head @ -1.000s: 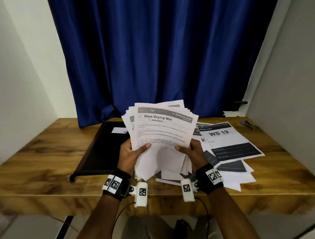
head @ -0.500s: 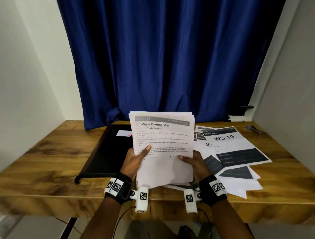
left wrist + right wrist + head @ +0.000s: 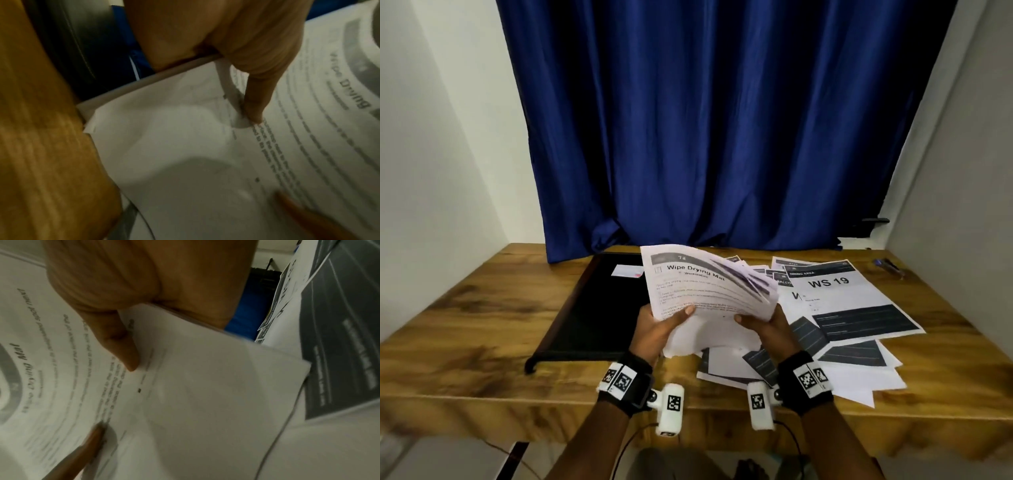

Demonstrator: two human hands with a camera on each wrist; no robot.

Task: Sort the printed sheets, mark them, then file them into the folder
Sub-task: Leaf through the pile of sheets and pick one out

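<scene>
Both hands hold a thick stack of printed sheets (image 3: pixel 702 291) above the table's front middle; its top page reads "Wipe Drying Mat". My left hand (image 3: pixel 664 325) grips the stack's lower left, thumb on top (image 3: pixel 255 104). My right hand (image 3: pixel 763 323) grips the lower right, thumb on the page (image 3: pixel 125 352). The stack's upper right bends and fans away from me. A black folder (image 3: pixel 592 308) lies open and flat to the left. Loose sheets, the top one marked "WS 19" (image 3: pixel 835 291), lie spread on the right.
The wooden table (image 3: pixel 465 315) stands in a narrow alcove with white walls on both sides and a blue curtain (image 3: pixel 722 120) behind. A small white card (image 3: pixel 625 271) lies on the folder. Pens (image 3: pixel 888 267) rest at the far right corner.
The stack went from an upright fan, to squared, and now tilts back with its right side fanned out. Both hands kept their grip.
</scene>
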